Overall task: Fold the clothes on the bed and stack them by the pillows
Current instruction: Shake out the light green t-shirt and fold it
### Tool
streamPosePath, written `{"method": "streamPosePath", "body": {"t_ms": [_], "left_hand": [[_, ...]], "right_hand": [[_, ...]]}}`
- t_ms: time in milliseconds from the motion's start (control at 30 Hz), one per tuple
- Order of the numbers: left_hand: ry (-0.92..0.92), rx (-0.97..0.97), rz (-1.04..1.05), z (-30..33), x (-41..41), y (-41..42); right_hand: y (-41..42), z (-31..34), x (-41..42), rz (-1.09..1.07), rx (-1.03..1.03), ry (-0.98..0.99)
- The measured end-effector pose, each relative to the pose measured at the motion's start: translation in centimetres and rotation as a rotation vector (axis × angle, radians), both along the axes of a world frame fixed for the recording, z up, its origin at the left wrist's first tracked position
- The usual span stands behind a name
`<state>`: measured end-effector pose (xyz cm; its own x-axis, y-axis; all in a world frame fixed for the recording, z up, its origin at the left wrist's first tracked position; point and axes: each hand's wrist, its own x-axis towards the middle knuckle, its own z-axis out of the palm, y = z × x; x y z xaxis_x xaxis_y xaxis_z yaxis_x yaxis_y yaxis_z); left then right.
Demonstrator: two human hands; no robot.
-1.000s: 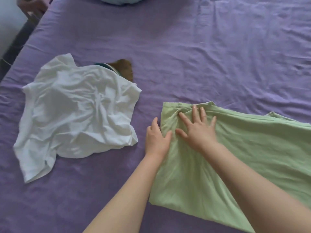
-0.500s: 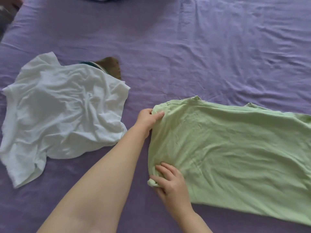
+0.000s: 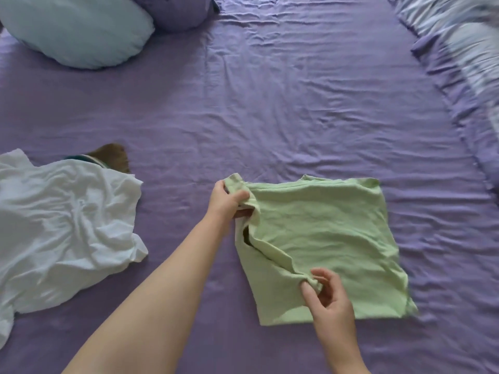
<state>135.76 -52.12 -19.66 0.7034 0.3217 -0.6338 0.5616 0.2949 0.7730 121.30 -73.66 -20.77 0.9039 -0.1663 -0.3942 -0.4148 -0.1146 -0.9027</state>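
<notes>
A light green shirt lies folded into a rough square on the purple bed sheet. My left hand grips its far left corner, lifted a little off the bed. My right hand pinches a bunched fold at the near left part of the green shirt. A crumpled white shirt lies unfolded at the left. A brown garment with a dark teal edge pokes out from behind the white shirt. A pale blue pillow and a purple pillow sit at the far left.
A rumpled striped blanket with a purple border runs along the far right edge of the bed. Bare purple sheet stretches between the pillows and the green shirt.
The green shirt was a long strip and is now a shorter square. Both hands have changed their hold on its left side. The view has tilted up, so the pillows now show.
</notes>
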Motion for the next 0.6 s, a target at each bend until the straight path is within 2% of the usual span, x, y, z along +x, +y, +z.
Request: {"method": "streamPosePath", "body": {"t_ms": [200, 333, 400, 500, 600], "left_hand": [[-0.033, -0.045, -0.013, 1.1, 4.3, -9.1], [-0.014, -0.066, -0.089, 0.1, 6.4, -16.0], [-0.004, -0.066, -0.122, -0.9, 7.2, -19.1], [0.011, 0.042, -0.190, -2.9, 8.3, -22.6], [0.015, 0.114, -0.237, -4.4, 9.2, -25.3]], "right_hand": [[-9.0, -0.6, 0.8, -0.112, -0.278, -0.066], [-14.5, -1.3, 1.7, -0.009, -0.500, -0.106], [-16.7, -1.8, 1.9, 0.072, -0.535, -0.094], [-19.0, -2.7, 2.1, 0.194, -0.558, -0.118], [-20.7, -4.0, 1.9, 0.208, -0.612, -0.117]]}}
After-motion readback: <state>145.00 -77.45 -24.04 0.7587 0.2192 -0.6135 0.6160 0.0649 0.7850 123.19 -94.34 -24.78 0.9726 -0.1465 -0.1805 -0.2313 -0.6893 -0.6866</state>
